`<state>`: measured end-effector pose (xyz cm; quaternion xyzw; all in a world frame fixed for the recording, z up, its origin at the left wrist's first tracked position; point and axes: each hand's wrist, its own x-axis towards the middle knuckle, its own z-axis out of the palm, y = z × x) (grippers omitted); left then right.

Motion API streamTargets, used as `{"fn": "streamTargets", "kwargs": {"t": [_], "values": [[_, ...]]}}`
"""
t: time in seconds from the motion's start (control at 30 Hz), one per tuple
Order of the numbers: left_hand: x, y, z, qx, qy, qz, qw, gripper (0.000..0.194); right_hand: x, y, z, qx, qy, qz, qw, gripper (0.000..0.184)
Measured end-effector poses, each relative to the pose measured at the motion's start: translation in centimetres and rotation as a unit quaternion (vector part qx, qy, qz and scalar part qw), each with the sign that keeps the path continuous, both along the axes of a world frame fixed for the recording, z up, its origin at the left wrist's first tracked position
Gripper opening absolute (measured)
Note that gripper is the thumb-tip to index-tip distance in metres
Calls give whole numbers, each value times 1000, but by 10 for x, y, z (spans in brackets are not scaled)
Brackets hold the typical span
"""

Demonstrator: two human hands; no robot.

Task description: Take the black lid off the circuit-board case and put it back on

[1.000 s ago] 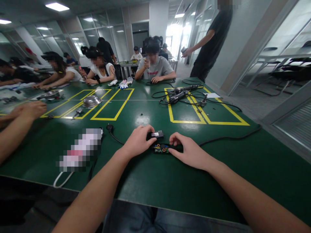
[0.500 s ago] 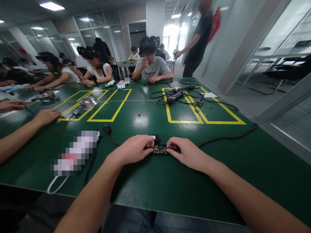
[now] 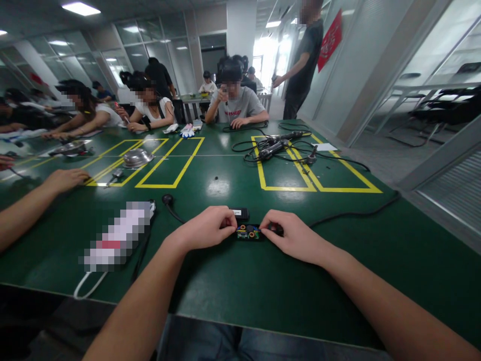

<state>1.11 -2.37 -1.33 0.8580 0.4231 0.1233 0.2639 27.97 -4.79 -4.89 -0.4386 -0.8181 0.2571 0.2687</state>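
A small circuit board (image 3: 248, 232) with coils and blue wires sits in an open black housing on the green table (image 3: 240, 291). My left hand (image 3: 208, 228) is closed, thumb and forefinger pinched at the housing's left end. From the other side, my right hand (image 3: 291, 233) is closed too, with its fingertips at the right end by the blue wires. Whether the fingers grip a wire or the housing edge is hard to make out. Just behind the board lies a black cover (image 3: 239, 213) with a white label. Black cords run out from behind both hands.
A black plug (image 3: 167, 200) lies left of my hands. Further left are a blurred pale pouch (image 3: 118, 235) with a white loop and a co-worker's arm (image 3: 33, 203). Beyond stand a metal bowl (image 3: 137, 157) and a pile of black cabled tools (image 3: 274, 148). Several people sit around the table.
My fingertips have drawn slightly apart, so more of the circuit board shows between them. The co-worker's hands at the left have shifted left.
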Motion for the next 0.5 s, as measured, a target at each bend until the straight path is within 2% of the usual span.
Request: {"fn": "streamTargets", "kwargs": {"t": [0.2,0.3,0.5], "values": [[-5,9,-8,-10,-11,11,1000,4,5,7,2,-53,33,-10,998,8],[-6,10,-9,-5,-8,11,1000,6,6,8,0,-54,33,-13,998,11],[0,8,-8,82,-23,33,996,10,3,6,-2,-24,27,-10,999,10]]}}
